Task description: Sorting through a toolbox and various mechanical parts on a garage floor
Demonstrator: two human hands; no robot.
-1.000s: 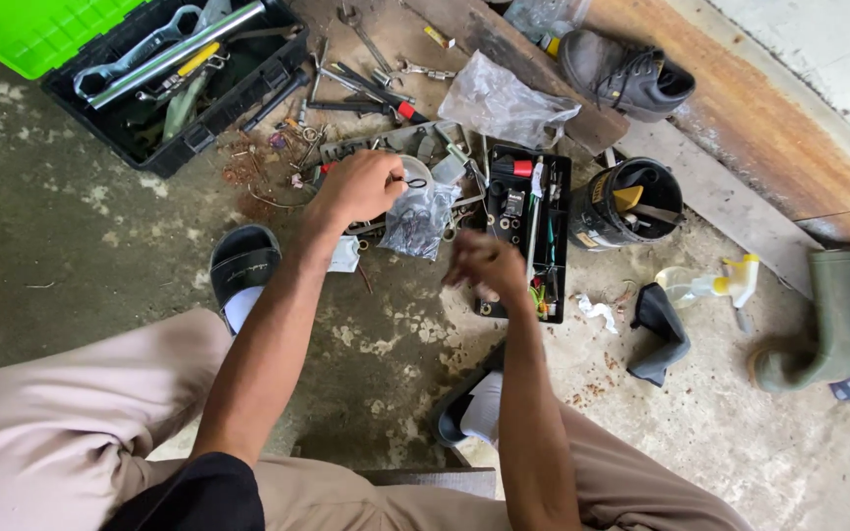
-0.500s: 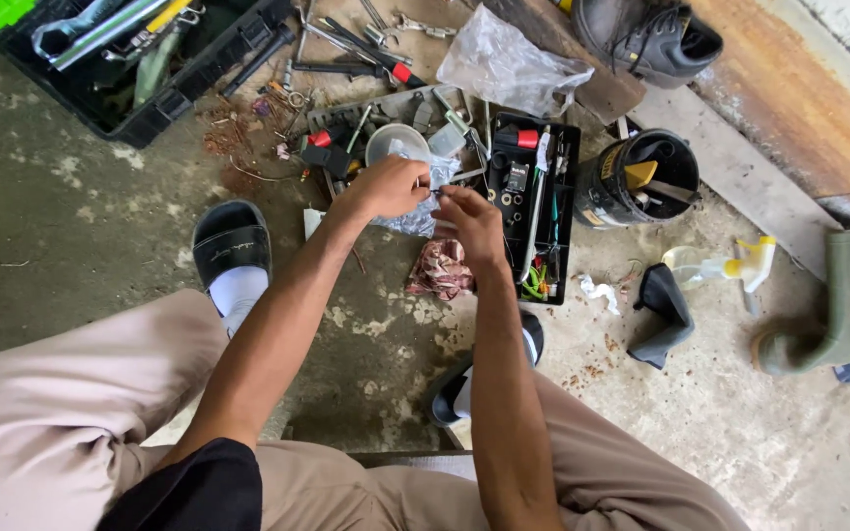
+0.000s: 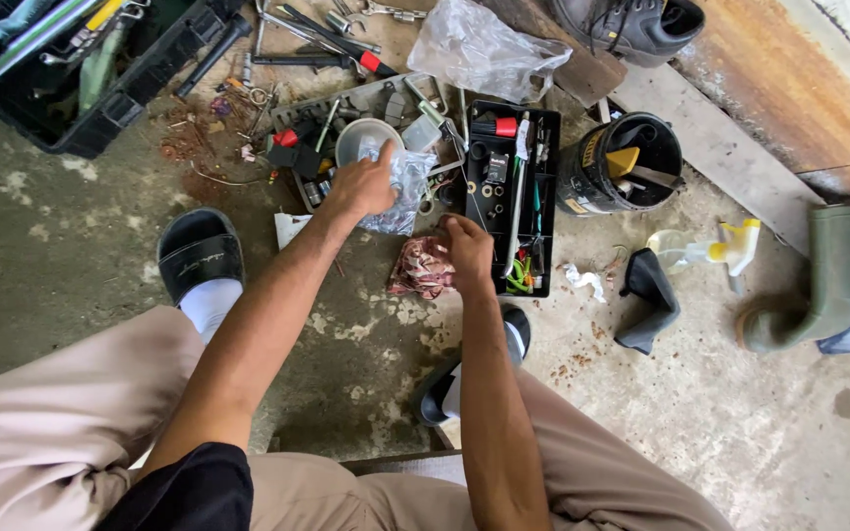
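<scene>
clear plastic bag [image 3: 400,187] under left hand [image 3: 361,187], right hand [image 3: 466,251] beside

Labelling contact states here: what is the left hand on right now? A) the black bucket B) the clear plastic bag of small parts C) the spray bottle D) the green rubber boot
B: the left hand rests on the clear plastic bag beside the small white bowl, while the spray bottle, the rubber boot and the black bucket lie well off to the right, untouched.
</scene>
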